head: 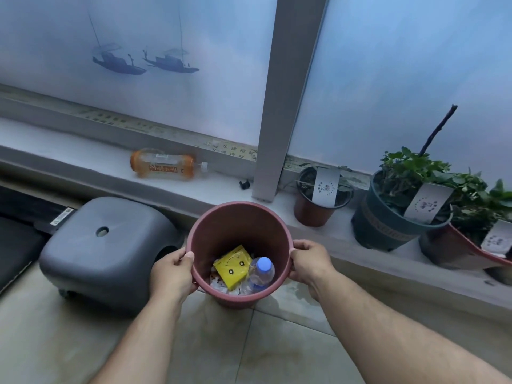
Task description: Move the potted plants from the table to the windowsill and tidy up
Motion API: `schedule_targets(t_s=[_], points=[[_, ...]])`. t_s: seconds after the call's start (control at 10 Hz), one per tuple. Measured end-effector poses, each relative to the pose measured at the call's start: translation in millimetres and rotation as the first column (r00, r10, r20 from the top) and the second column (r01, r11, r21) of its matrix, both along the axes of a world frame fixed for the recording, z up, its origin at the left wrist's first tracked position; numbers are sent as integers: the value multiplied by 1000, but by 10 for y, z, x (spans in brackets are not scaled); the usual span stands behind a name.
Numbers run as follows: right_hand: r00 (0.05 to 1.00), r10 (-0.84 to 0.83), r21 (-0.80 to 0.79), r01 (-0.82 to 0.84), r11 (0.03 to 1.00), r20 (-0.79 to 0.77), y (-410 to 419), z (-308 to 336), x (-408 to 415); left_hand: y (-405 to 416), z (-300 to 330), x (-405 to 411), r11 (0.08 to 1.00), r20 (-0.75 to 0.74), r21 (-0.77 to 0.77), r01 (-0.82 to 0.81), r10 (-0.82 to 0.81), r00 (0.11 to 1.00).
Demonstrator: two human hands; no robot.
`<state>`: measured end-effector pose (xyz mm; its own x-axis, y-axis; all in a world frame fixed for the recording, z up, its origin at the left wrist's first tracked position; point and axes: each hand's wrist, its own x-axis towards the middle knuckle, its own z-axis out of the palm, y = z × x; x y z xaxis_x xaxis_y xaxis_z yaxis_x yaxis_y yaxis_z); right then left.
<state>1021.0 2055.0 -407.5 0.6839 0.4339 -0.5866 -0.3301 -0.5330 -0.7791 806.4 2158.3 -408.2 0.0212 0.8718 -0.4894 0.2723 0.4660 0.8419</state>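
I hold a reddish-brown plastic bin (238, 217) by its rim just below the windowsill (69, 153). My left hand (173, 273) grips the left rim and my right hand (309, 263) grips the right rim. Inside lie a yellow packet (232, 266), a clear bottle with a blue cap (261, 271) and white scraps. An orange-labelled empty bottle (163, 166) lies on its side on the sill. Three potted plants stand on the sill at the right: a small brown pot (314, 209), a dark green pot (385, 220) and a dark pot (454, 245) at the edge.
A grey plastic stool (108, 250) stands on the tiled floor left of the bin. A black mat (16, 234) lies at the far left. A grey window post (279, 106) meets the sill above the bin, with a small black clip (245, 184) beside it.
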Motion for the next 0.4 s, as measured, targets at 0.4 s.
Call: schedule_targets(t_s=[0.4], points=[[958,203,-132,-179,975,202,-106,148,250,25,89,-80,979,-260,201,-43,96,961]])
